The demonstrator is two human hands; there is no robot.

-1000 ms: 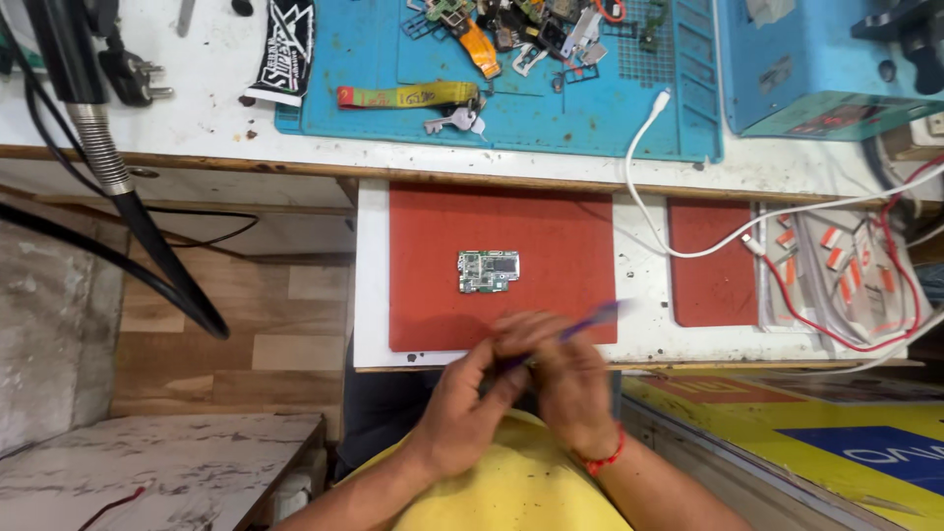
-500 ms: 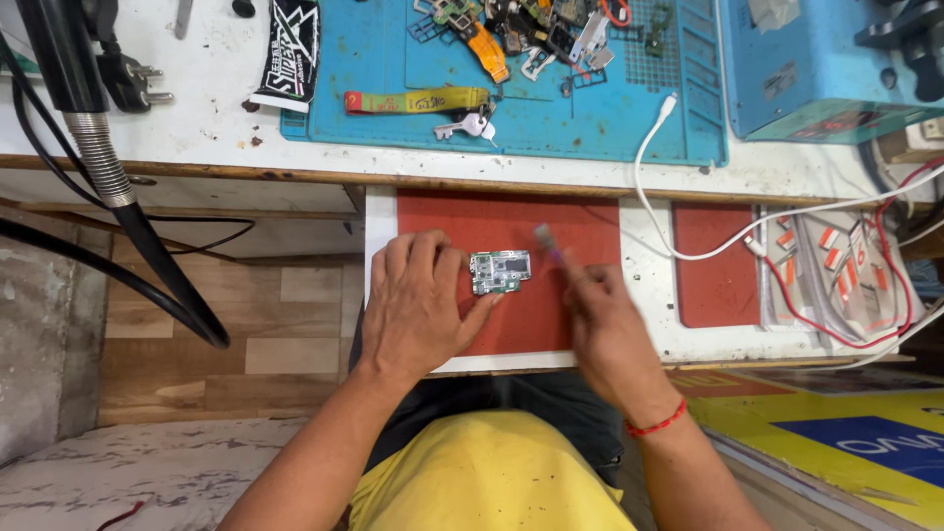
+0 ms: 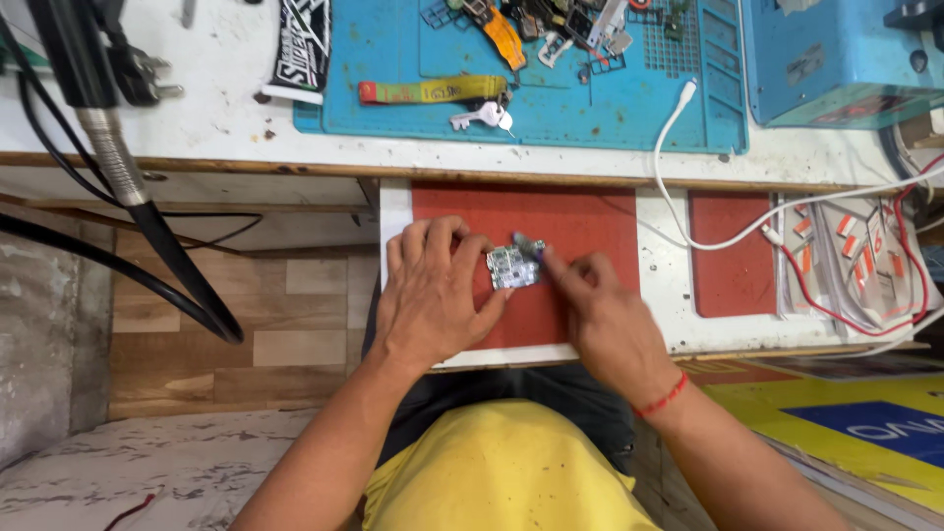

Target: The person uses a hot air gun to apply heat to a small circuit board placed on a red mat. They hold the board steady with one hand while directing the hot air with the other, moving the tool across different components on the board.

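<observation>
A small silvery circuit board (image 3: 512, 266) lies on a red mat (image 3: 580, 221) on a pull-out white shelf. My left hand (image 3: 433, 295) rests flat on the mat, its fingertips and thumb pressed against the board's left edge. My right hand (image 3: 595, 310) grips a thin tool (image 3: 529, 244) whose tip touches the board's upper right corner; most of the tool is hidden in my fingers. A red thread circles my right wrist.
A blue work mat (image 3: 551, 108) on the bench above carries keys on a yellow strap (image 3: 433, 91) and several loose parts. A white cable (image 3: 678, 187) and red wires (image 3: 885, 295) run at right. A second red mat (image 3: 733, 251), a blue machine (image 3: 836, 54), black hoses (image 3: 147, 226) at left.
Both hands came up from my lap to the board. My left hand now steadies its left side, and my right hand has brought the tool tip onto it.
</observation>
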